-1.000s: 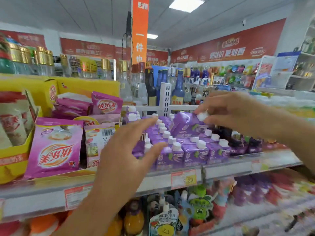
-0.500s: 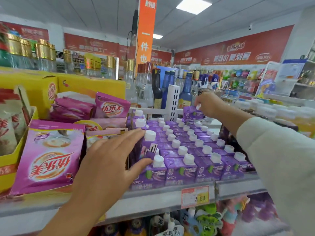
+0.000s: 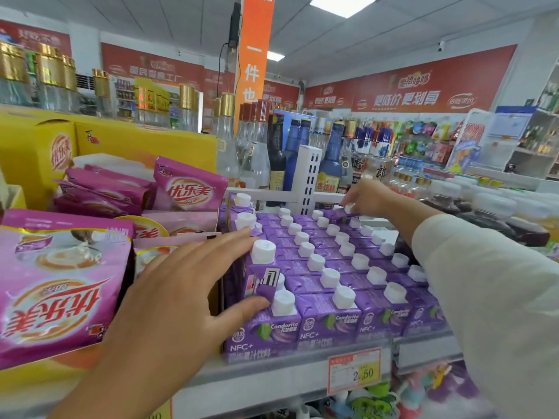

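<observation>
Left hand (image 3: 181, 285), lower centre of frame. We note the fingers straight and slightly apart, laid flat against the left flank of the purple juice cartons (image 3: 326, 285). The fingertips reach the white caps of the left column and the thumb rests on the top of the front-left carton. It grips nothing.

Right hand (image 3: 367, 196), centre right, over the far end of the block. The fingers are curled together, pinching the single carton (image 3: 338, 215) at its white cap. We see this carton tilted at the back row, just right of the white slotted upright (image 3: 308, 176). We cannot tell whether its base touches anything beneath.

The purple juice cartons stand caps up in tight rows on the shelf (image 3: 272, 379), mid-frame. A yellow price tag (image 3: 354, 370) sits on the shelf edge below the front row. Pink milk-tea bags (image 3: 54, 285) lie just beside the block at left. Glass bottles (image 3: 276, 152) stand behind, upper centre.
</observation>
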`<state>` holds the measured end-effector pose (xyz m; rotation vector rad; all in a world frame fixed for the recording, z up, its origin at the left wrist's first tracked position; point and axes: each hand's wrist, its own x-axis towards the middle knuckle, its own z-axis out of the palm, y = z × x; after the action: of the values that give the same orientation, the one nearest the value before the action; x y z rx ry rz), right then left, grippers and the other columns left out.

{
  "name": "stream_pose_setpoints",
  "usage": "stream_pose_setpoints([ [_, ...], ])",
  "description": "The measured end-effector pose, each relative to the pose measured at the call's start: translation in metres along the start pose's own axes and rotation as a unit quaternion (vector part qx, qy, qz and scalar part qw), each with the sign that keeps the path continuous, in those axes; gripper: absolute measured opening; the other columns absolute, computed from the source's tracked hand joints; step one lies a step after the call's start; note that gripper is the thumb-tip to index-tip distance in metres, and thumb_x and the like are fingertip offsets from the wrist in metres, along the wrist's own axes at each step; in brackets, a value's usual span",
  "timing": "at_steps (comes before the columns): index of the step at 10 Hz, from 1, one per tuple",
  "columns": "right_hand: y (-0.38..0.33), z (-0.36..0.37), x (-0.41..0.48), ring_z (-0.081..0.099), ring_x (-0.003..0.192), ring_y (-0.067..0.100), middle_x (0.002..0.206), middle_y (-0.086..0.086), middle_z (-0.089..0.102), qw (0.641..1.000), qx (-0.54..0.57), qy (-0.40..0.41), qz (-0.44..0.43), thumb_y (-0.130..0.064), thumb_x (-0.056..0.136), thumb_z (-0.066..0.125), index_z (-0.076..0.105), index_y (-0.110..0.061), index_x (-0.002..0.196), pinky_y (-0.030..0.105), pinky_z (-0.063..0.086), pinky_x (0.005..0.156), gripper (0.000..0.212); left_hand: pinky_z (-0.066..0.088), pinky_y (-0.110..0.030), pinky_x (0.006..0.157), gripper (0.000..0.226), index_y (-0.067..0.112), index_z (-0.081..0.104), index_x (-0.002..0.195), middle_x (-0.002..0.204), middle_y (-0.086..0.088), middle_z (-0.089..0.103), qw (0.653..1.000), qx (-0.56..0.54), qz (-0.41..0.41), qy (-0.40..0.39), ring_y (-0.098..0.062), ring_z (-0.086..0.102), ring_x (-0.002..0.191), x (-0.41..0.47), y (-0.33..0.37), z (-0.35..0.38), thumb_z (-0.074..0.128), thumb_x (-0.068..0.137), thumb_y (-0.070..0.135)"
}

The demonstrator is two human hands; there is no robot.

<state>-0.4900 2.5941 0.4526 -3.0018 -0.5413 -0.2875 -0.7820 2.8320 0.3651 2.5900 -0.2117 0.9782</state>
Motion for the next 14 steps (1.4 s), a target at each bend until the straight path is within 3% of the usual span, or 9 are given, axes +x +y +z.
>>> stream_pose_setpoints([
  [3, 0.009, 0.011, 0.024, 0.056, 0.063, 0.011, 0.092, 0.004, 0.066, 0.991, 0.110, -0.018, 0.080, -0.003, 0.090, 0.057, 0.073, -0.014, 0.104, 0.021, 0.047, 0.058, 0.024, 0.046, -0.033, 0.086, 0.067, 0.045, 0.047, 0.133, 0.136, 0.039, 0.046, 0.999, -0.025, 0.028, 0.018, 0.004, 0.047, 0.117, 0.008, -0.014, 0.003, 0.052, 0.074, 0.074],
  [4, 0.008, 0.008, 0.037, 0.059, 0.068, 0.017, 0.102, 0.010, 0.069, 0.985, 0.144, -0.011, 0.089, 0.002, 0.093, 0.056, 0.075, -0.016, 0.098, 0.025, 0.050, 0.061, 0.026, 0.030, -0.012, 0.103, 0.065, 0.034, 0.042, 0.144, 0.145, 0.019, 0.046, 0.998, -0.049, 0.011, -0.047, -0.002, 0.042, 0.128, 0.038, 0.000, 0.005, 0.044, 0.087, 0.065],
  [5, 0.001, 0.005, 0.046, 0.060, 0.076, 0.021, 0.113, 0.014, 0.069, 0.990, 0.112, -0.032, 0.082, -0.003, 0.092, 0.059, 0.072, -0.013, 0.110, 0.031, 0.052, 0.069, 0.025, -0.004, 0.017, 0.072, 0.082, 0.053, 0.003, 0.111, 0.126, 0.036, 0.011, 0.957, -0.125, -0.040, -0.260, 0.014, 0.012, 0.124, 0.066, 0.010, -0.016, -0.012, 0.043, 0.096],
  [6, -0.003, 0.009, 0.049, 0.057, 0.073, 0.020, 0.125, 0.016, 0.064, 0.989, 0.084, -0.089, 0.081, 0.002, 0.095, 0.050, 0.061, -0.006, 0.127, 0.028, 0.050, 0.067, 0.034, -0.012, 0.015, 0.074, 0.065, 0.051, -0.008, 0.116, 0.129, 0.035, 0.005, 0.983, -0.132, 0.012, -0.125, 0.003, 0.016, 0.133, 0.040, -0.001, -0.003, -0.013, 0.059, 0.081],
  [7, -0.005, 0.021, 0.050, 0.057, 0.076, 0.016, 0.123, 0.006, 0.064, 0.992, 0.025, -0.106, 0.060, 0.002, 0.098, 0.049, 0.060, -0.008, 0.131, 0.028, 0.054, 0.074, 0.036, 0.009, 0.009, 0.096, 0.067, 0.067, 0.049, 0.107, 0.123, 0.040, 0.036, 0.986, -0.155, 0.022, -0.053, 0.003, 0.040, 0.127, 0.036, -0.009, 0.006, 0.028, 0.053, 0.101],
  [9, -0.009, 0.028, 0.050, 0.063, 0.109, 0.018, 0.123, -0.003, 0.068, 0.993, -0.114, 0.021, 0.020, -0.010, 0.092, 0.061, 0.074, -0.021, 0.113, 0.027, 0.052, 0.089, 0.026, 0.040, -0.036, 0.108, 0.068, 0.054, 0.046, 0.130, 0.139, 0.041, 0.041, 0.993, -0.116, -0.003, -0.019, 0.007, 0.045, 0.128, 0.012, -0.020, 0.009, 0.046, 0.071, 0.088],
  [11, -0.025, 0.007, 0.035, 0.065, 0.104, 0.023, 0.119, -0.001, 0.068, 0.978, -0.154, 0.137, -0.024, 0.003, 0.092, 0.049, 0.074, -0.017, 0.105, 0.030, 0.054, 0.074, 0.035, 0.035, -0.012, 0.098, 0.069, 0.056, 0.044, 0.130, 0.130, 0.052, 0.037, 0.996, -0.091, -0.004, 0.003, 0.028, 0.030, 0.122, 0.007, -0.013, 0.006, 0.049, 0.068, 0.085],
  [12, -0.040, -0.016, 0.011, 0.065, 0.096, 0.026, 0.117, 0.005, 0.069, 0.979, -0.062, 0.190, -0.025, 0.001, 0.092, 0.049, 0.073, -0.017, 0.103, 0.029, 0.049, 0.068, 0.032, 0.025, 0.004, 0.092, 0.069, 0.054, 0.047, 0.131, 0.125, 0.055, 0.035, 0.997, -0.078, -0.007, -0.002, 0.036, 0.021, 0.117, 0.001, -0.010, 0.004, 0.051, 0.067, 0.081],
  [14, -0.073, -0.053, -0.091, 0.044, 0.064, 0.000, 0.112, 0.010, 0.052, 0.939, 0.236, 0.248, -0.048, -0.006, 0.093, 0.051, 0.060, -0.019, 0.095, 0.007, 0.033, 0.041, 0.016, 0.026, -0.004, 0.087, 0.073, 0.053, 0.045, 0.133, 0.118, 0.054, 0.033, 0.997, -0.081, -0.010, 0.009, 0.038, 0.023, 0.111, 0.002, -0.004, -0.001, 0.058, 0.067, 0.081],
])
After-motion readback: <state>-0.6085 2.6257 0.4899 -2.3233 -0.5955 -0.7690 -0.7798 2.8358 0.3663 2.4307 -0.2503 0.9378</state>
